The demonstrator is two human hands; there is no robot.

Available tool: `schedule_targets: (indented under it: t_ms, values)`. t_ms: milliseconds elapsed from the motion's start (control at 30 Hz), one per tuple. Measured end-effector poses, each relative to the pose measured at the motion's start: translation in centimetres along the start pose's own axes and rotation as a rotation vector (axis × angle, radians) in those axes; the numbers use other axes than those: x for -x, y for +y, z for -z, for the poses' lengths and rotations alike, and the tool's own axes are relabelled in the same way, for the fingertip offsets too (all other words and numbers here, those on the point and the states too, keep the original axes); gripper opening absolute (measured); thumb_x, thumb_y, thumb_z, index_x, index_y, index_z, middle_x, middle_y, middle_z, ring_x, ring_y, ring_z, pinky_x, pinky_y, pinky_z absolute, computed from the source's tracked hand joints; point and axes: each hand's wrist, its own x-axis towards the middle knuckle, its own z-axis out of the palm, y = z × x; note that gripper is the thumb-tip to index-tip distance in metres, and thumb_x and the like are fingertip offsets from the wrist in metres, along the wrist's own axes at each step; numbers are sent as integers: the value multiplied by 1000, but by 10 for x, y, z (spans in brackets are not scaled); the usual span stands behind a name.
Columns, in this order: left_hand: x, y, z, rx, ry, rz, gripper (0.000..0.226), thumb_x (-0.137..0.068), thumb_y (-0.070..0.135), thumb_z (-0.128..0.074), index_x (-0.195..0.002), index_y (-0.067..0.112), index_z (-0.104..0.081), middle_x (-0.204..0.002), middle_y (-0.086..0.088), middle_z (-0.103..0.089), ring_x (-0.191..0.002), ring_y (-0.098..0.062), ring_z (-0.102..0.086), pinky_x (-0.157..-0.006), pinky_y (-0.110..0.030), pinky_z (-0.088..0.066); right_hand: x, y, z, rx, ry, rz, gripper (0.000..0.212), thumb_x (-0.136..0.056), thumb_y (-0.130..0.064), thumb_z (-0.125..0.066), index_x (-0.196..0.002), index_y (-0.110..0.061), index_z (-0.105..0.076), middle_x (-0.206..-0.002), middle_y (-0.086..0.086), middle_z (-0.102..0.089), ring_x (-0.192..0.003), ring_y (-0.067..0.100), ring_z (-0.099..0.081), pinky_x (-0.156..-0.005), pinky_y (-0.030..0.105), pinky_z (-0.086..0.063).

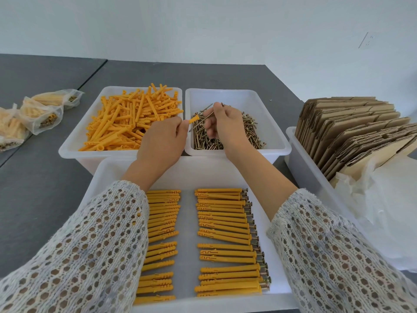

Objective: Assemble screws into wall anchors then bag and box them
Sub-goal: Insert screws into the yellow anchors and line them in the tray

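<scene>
While left fingers (180, 127) pinch an anchor (193, 120), right fingers (211, 114) hold a screw (199, 123).

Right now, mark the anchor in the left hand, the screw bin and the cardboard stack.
anchor (194, 120), head view, on its flared open end past the fingertips.
screw bin (239, 94), head view, on its bare far wall.
cardboard stack (352, 129), head view, on the sheets' upper edges.

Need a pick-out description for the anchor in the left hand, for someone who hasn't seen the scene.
Find the two white bins side by side at the back: loose orange anchors in the left, screws in the right. Above their shared wall, the left hand pinches one orange anchor. It is the only anchor held off the piles, flared end toward the screw in the right hand.
</scene>
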Motion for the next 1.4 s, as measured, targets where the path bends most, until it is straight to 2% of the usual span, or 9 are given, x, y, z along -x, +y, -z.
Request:
schedule_targets:
  t_ms: [167,467,533,667,733,933,1067,1400]
  values:
    - [1,0,0,3,-5,-5,46,-106,36,-34,-82,6,-61,-73,-9,-64,-68,-27,-58,-66,-50,-49,2,-1,-1,32,-64,-15,32,-106,-16,-37,-89,-4,-60,-62,7,-58,-45,14,-48,-49,24,-45]
    - [2,2,2,1,-4,-14,46,-105,34,-36,-81,5,-61,-68,-10,-61,-65,-27,-56,-62,-48,-48,-6,-1,12,-241,69,-173,32,-106,-19,-37,-85,-11,-60,-63,1,-56,-47,12,-45,-47,24,-39]
    - [2,1,2,6,-2,-18,46,-105,34,-36,-80,5,-61,-68,-10,-60,-63,-27,-56,-61,-47,-47,-5,-1,11,-234,32,-182,29,-105,-18,-39,-87,-11,-60,-65,1,-57,-48,13,-45,-48,25,-39]
    - [1,0,2,12,-9,-25,44,-106,32,-37,-82,4,-61,-67,-11,-60,-63,-30,-55,-59,-48,-45,0,-1,3,-74,-151,-143,22,-104,-17,-42,-94,-8,-60,-66,1,-61,-48,15,-47,-46,23,-37]
    - [1,0,2,12,-10,-26,44,-106,32,-37,-82,4,-61,-67,-11,-60,-63,-30,-55,-59,-48,-45,0,-1,1,-47,-170,-131,22,-104,-16,-43,-95,-7,-61,-67,1,-63,-48,15,-48,-45,22,-39]
    - [0,-1,0,25,-7,-13,47,-105,34,-36,-79,5,-61,-65,-10,-59,-61,-27,-55,-60,-47,-46,-6,0,9,-222,86,-183,23,-103,-13,-43,-89,-8,-60,-68,4,-60,-45,13,-49,-44,23,-43]
    - [0,-2,0,34,-5,-17,46,-105,35,-36,-78,6,-60,-65,-9,-59,-61,-26,-55,-59,-45,-45,-8,1,11,-322,154,-201,26,-104,-13,-41,-85,-9,-59,-68,4,-60,-44,12,-50,-44,22,-44]
    - [0,-3,-1,53,-12,-30,47,-105,35,-37,-78,5,-60,-66,-10,-59,-61,-27,-55,-60,-45,-45,-4,2,5,-100,-85,-132,21,-103,-13,-46,-99,-3,-64,-74,5,-66,-50,16,-54,-46,23,-45]
